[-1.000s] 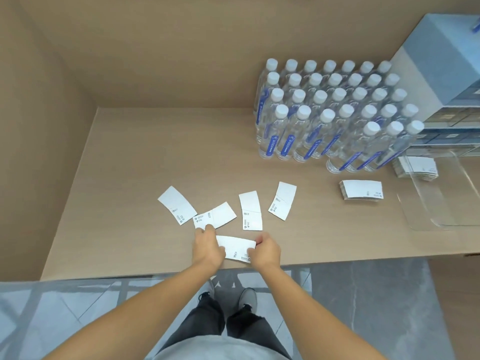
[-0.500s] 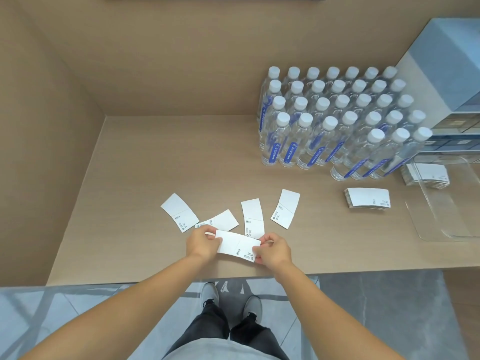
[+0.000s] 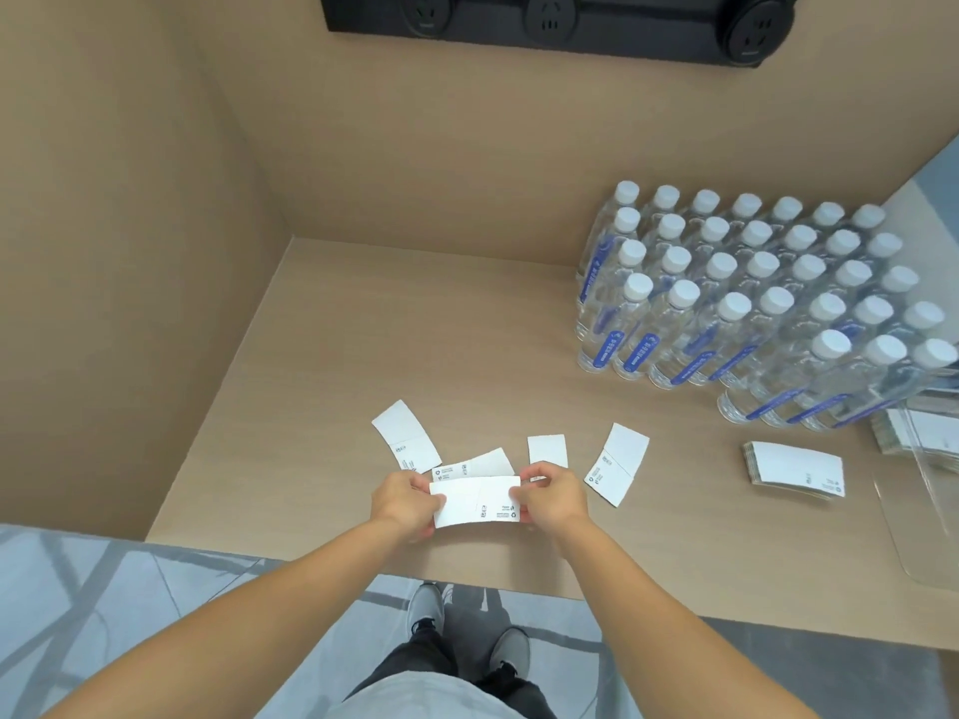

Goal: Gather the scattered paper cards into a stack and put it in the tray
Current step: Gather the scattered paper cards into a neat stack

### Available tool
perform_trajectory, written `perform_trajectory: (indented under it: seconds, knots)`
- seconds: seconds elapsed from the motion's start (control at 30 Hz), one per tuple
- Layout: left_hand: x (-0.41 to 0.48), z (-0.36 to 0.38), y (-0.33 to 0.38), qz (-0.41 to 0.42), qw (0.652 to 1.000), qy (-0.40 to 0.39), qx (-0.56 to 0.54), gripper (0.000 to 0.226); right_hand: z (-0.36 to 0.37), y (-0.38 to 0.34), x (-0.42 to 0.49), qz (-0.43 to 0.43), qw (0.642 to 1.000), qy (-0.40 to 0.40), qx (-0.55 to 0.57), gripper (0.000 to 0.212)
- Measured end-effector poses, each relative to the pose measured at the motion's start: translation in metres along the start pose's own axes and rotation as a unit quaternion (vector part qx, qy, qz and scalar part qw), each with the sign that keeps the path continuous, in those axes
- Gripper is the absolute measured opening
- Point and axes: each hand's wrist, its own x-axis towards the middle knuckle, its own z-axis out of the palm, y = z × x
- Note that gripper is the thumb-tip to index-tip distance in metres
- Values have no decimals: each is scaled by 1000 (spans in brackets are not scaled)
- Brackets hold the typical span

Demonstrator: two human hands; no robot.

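Tray (image 3: 923, 516) cut by right edge

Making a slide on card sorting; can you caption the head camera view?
Both hands, left hand and right hand, hold one paper card above the table; four loose cards lie behind.

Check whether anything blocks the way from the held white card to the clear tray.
Only the stack of white cards lies on the table between the held white paper card and the clear plastic tray; lifting over it clears it.

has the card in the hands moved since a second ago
Yes. The held card lay near the table's front edge; now both hands lift it, farther from that edge and overlapping the loose card behind it.
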Motion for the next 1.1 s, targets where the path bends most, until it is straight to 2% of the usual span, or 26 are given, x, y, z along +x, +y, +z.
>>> perform_trajectory:
  seconds: [0.23, 0.37, 0.53, 0.6, 0.8, 0.93, 1.1]
  knots:
    - [22, -45, 19, 32, 999, 36, 12, 12, 35, -31, 1, -5, 1000, -30, 5, 13]
    - [58, -72, 46, 79, 995, 23, 49, 15, 63, -46, 3, 7, 999, -16, 32, 11]
    - [106, -89, 75, 151, 976, -20, 153, 11, 106, -54, 4, 53, 994, 62, 74, 10]
    - [118, -91, 78, 174, 962, -41, 208, 19, 124, -52, 1, 88, 986, 106, 90, 10]
    - [134, -90, 71, 230, 916, -95, 316, 17, 167, -38, -17, 159, 941, 240, 176, 22]
    - [142, -90, 67, 243, 901, -103, 344, 13, 179, -37, -17, 164, 928, 266, 203, 9]
    - [148, -86, 71, 276, 887, -96, 358, 11, 183, -41, -16, 156, 923, 266, 229, 21]
